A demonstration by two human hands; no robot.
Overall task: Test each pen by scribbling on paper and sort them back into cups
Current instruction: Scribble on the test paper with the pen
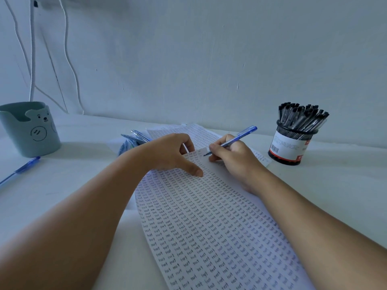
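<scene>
A long sheet of paper (209, 227) covered in rows of small handwritten words lies on the white table in front of me. My right hand (234, 160) grips a blue pen (236, 139) with its tip touching the paper's far end. My left hand (173, 153) rests on the paper beside it, thumb pressing the sheet down. Several blue pens (134, 139) lie in a pile just behind my left hand. A black mesh cup (291, 145) at the right holds several black-capped pens (301, 118). A teal cup (27, 128) with a bear drawing stands at the far left.
One loose blue pen (23, 167) lies on the table in front of the teal cup. More written sheets (188, 130) lie under the top one at the back. White cables (67, 53) hang down the wall behind the teal cup.
</scene>
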